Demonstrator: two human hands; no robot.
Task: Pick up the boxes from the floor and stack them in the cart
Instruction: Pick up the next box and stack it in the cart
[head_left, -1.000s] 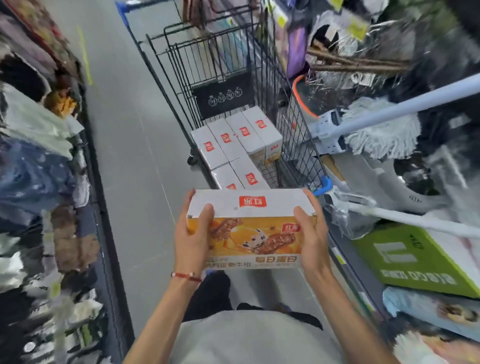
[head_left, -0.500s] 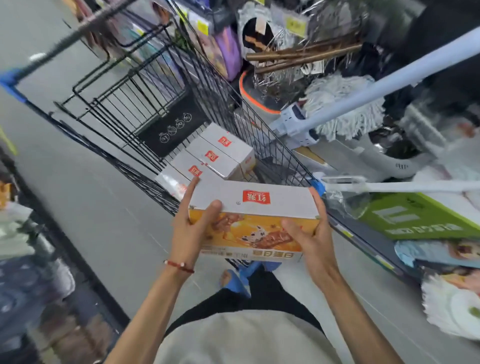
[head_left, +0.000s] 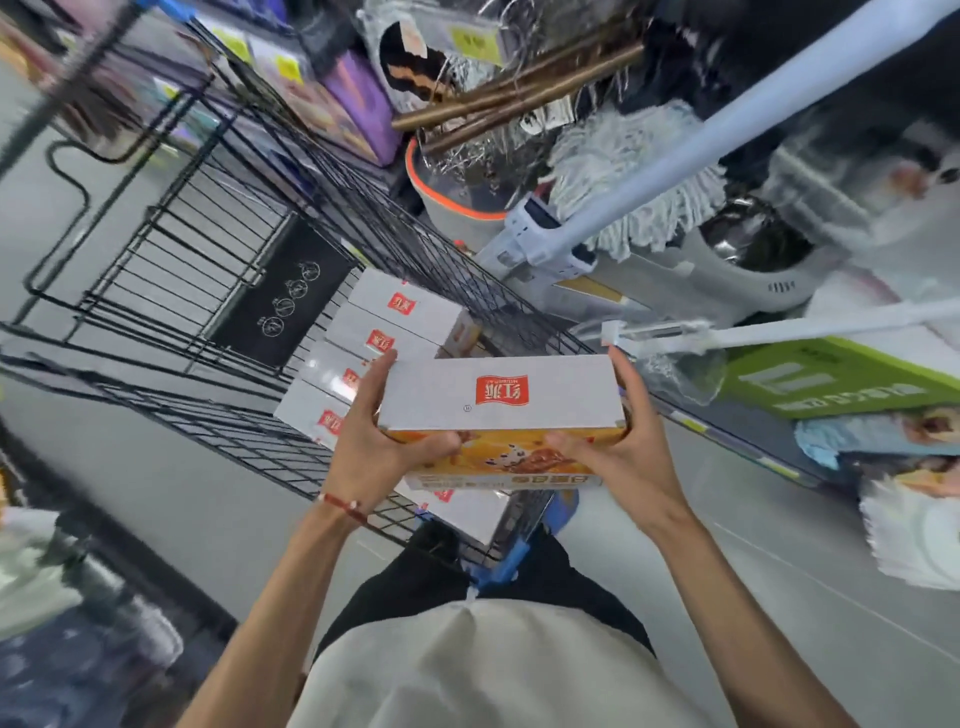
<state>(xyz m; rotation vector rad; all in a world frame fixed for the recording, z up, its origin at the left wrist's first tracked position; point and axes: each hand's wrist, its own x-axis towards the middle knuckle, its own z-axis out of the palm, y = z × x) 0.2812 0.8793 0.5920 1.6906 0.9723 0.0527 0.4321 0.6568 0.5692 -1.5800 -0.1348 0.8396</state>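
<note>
I hold a white box (head_left: 519, 395) with a red logo on top and an orange printed front. My left hand (head_left: 379, 441) grips its left end and my right hand (head_left: 618, 447) grips its right end, thumbs on the orange face. The box hangs over the near end of the black wire cart (head_left: 218, 291). Inside the cart lie several matching white boxes (head_left: 395, 312) side by side, and another (head_left: 467, 509) shows just under the held box.
Shelves on the right hold mops with a long pale handle (head_left: 727, 135), a bucket with an orange rim (head_left: 457, 202) and a green carton (head_left: 831, 379). Grey floor runs on both sides of the cart. Goods line the left edge.
The view has swung right and closer to the cart. The held box has moved forward over the cart's near end, still gripped by both hands.
</note>
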